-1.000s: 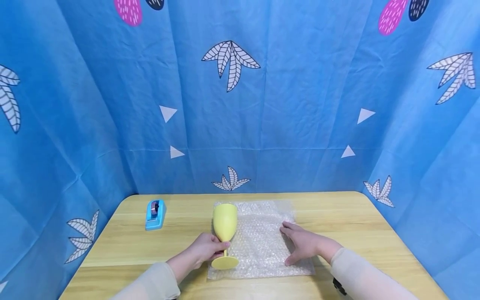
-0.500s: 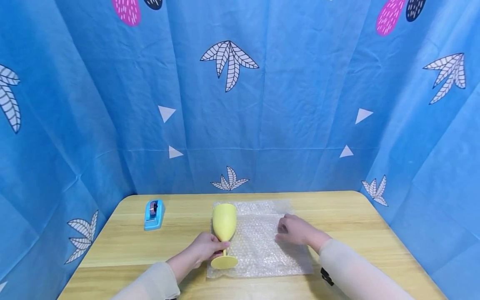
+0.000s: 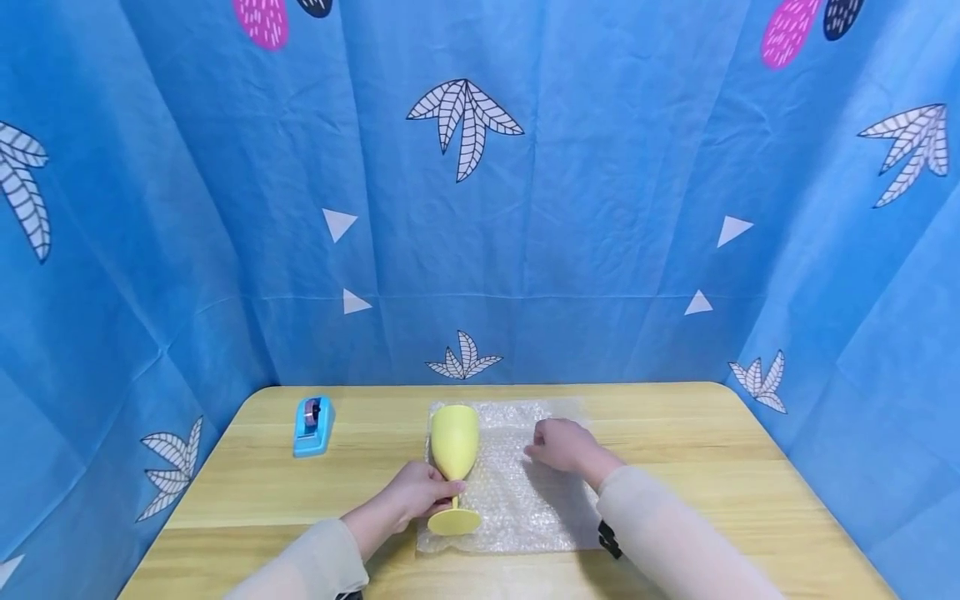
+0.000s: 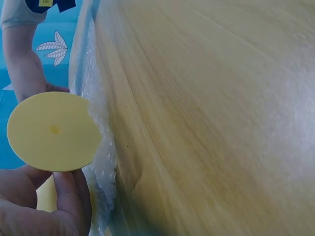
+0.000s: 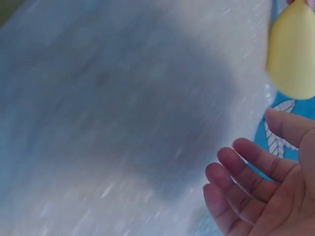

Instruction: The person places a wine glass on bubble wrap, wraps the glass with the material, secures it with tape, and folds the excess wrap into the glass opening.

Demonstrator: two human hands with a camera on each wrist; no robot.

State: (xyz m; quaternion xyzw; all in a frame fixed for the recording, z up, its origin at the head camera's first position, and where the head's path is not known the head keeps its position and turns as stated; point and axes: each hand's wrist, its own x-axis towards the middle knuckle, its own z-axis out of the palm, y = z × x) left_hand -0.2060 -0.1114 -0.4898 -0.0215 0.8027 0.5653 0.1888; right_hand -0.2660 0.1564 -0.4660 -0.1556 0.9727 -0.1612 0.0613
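Yellow stemmed goblet pinched in left hand

Left thumb and fingers gripped the stem; goblet sat over the left edge of a clear bubble wrap sheet, bowl far, foot near. Contact between goblet and wrap: couldn't tell. Right hand, empty, fingers loosely bent and slightly spread, was above the wrap's right part, apart from the left. Light-blue tape dispenser stood far left on the pale wood-grain table.
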